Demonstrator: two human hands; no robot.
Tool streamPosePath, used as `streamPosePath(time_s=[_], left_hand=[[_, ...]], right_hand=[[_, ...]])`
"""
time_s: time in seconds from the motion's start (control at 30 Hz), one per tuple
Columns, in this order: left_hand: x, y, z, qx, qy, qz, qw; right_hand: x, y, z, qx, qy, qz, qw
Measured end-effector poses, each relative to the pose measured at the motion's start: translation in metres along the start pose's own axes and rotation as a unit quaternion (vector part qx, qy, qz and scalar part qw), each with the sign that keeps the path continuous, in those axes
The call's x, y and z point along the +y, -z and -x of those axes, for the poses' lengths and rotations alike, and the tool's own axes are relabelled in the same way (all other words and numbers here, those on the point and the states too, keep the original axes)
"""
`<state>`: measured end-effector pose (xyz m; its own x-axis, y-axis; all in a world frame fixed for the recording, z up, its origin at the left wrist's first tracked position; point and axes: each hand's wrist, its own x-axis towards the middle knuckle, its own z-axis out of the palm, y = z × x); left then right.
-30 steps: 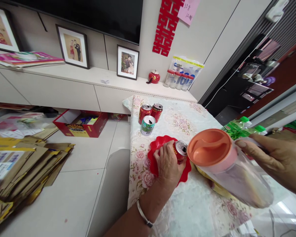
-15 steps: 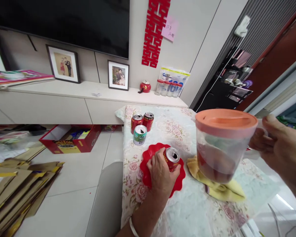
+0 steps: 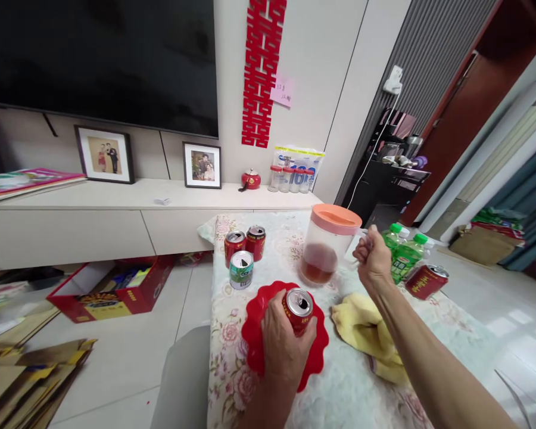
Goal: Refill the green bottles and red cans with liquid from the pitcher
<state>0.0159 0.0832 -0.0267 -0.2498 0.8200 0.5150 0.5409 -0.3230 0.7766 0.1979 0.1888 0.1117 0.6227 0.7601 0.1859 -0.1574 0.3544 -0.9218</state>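
Note:
My left hand [image 3: 286,342] is wrapped round an opened red drink can [image 3: 298,310], upright over a red scalloped plate [image 3: 255,319]. My right hand [image 3: 373,257] grips the handle of a clear pitcher [image 3: 324,244] with an orange lid. Brown-red liquid fills the pitcher's lower part. It is upright at the table's far side; whether its base touches the cloth I cannot tell. Just left of the plate stand two more opened red cans [image 3: 245,245] and a green-and-white can [image 3: 242,271]. A yellow cloth [image 3: 361,325] lies crumpled beneath my right forearm.
Green-capped bottles [image 3: 406,256] and another red can [image 3: 426,281] stand at the table's right. A flowered cloth covers the table [image 3: 232,363]. Behind it runs a low white cabinet [image 3: 93,223] with lidded jars [image 3: 290,180]. A red box [image 3: 111,292] and flattened cardboard [image 3: 31,381] lie on the floor.
My right hand has carried the pitcher away from me and to the left, from above the yellow cloth to the table's far side. My left hand still holds the can at the plate.

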Motion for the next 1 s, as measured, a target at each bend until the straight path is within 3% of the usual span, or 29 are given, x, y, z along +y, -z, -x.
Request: streamPosePath(time_s=[0.3,0.47,0.6,0.7,0.8,0.9,1.0], left_hand=[[-0.002,0.000,0.001,0.000,0.018,0.015,1.000],[-0.001,0.004,0.000,-0.024,0.036,0.037,0.998],[0.000,0.006,-0.001,-0.030,0.047,0.055,0.997],[0.001,0.007,-0.003,-0.037,0.068,0.055,0.995],[0.002,0.010,-0.006,-0.050,0.087,0.070,0.993],[0.004,0.015,-0.011,-0.088,0.093,0.078,0.989],[0.007,0.019,-0.013,-0.093,0.103,0.072,0.988]], right_hand=[[0.055,0.005,-0.002,0.007,-0.016,0.032,0.999],[0.060,0.021,-0.004,-0.045,-0.001,0.102,0.994],[0.049,0.056,0.001,-0.081,0.026,0.203,0.975],[0.036,0.091,0.018,-0.100,0.058,0.300,0.947],[0.027,0.117,0.042,-0.188,0.065,0.386,0.901],[0.029,0.129,0.060,-0.267,0.083,0.443,0.852],[0.036,0.131,0.064,-0.305,0.101,0.485,0.813]])
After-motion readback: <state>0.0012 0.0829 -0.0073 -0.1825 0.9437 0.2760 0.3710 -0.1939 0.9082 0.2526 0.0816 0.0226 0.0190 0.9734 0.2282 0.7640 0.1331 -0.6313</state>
